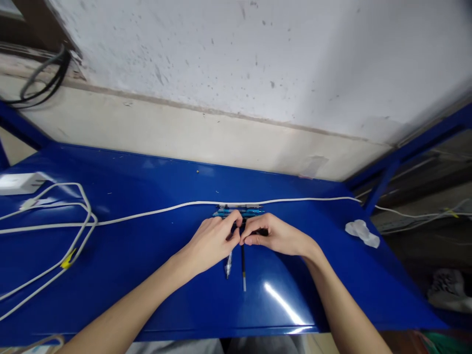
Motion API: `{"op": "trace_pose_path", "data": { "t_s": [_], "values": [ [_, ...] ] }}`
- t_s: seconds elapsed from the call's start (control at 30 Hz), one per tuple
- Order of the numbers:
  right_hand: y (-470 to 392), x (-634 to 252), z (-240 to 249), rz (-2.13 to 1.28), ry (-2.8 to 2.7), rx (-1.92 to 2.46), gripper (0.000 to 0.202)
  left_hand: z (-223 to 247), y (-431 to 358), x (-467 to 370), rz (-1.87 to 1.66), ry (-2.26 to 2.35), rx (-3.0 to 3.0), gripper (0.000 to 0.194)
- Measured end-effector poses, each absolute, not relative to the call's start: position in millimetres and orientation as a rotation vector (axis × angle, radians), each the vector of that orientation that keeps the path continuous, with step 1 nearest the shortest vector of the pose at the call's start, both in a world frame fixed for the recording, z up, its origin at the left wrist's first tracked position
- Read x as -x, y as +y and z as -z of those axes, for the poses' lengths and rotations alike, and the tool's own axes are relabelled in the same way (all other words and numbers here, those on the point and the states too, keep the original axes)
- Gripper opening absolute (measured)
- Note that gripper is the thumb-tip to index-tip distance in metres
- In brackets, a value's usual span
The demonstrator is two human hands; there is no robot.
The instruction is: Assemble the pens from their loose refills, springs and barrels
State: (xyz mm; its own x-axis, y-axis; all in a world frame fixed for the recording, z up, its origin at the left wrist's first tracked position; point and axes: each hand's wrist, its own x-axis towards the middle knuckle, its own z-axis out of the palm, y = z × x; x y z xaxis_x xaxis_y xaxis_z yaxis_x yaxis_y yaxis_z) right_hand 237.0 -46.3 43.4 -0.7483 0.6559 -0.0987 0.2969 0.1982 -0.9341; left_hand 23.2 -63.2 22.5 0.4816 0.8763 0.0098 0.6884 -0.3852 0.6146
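My left hand (pixel 216 239) and my right hand (pixel 276 233) meet over the middle of the blue tabletop, fingertips almost touching. Thumb and fingers are pinched together on both. Whatever lies between the fingertips is too small or hidden to name. Below them, a clear pen barrel (pixel 228 265) points toward me, its upper end covered by my left hand. Beside it is a dark ink refill (pixel 243 265) with a pale end, its top reaching under my right fingertips; I cannot tell if it is touched. Just beyond my hands, several pens (pixel 253 212), some blue, lie side by side, partly hidden.
A white cable (pixel 147 213) crosses the blue table (pixel 177 300) behind the pens. Its loops and a white charger (pixel 20 183) are at the left. Crumpled white tissue (pixel 362 233) lies at the right, near the blue frame (pixel 383 184). A wall (pixel 221 132) stands behind.
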Motion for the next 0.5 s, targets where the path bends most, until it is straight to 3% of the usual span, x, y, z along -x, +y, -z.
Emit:
{"op": "trace_pose_path", "data": {
  "t_s": [0.5],
  "values": [
    [-47.9,-236.8,-41.7,-1.561,-2.293,0.962,0.020,-23.4,-70.8,-27.3,-0.513,1.241,-1.822,0.009]
  ]
}}
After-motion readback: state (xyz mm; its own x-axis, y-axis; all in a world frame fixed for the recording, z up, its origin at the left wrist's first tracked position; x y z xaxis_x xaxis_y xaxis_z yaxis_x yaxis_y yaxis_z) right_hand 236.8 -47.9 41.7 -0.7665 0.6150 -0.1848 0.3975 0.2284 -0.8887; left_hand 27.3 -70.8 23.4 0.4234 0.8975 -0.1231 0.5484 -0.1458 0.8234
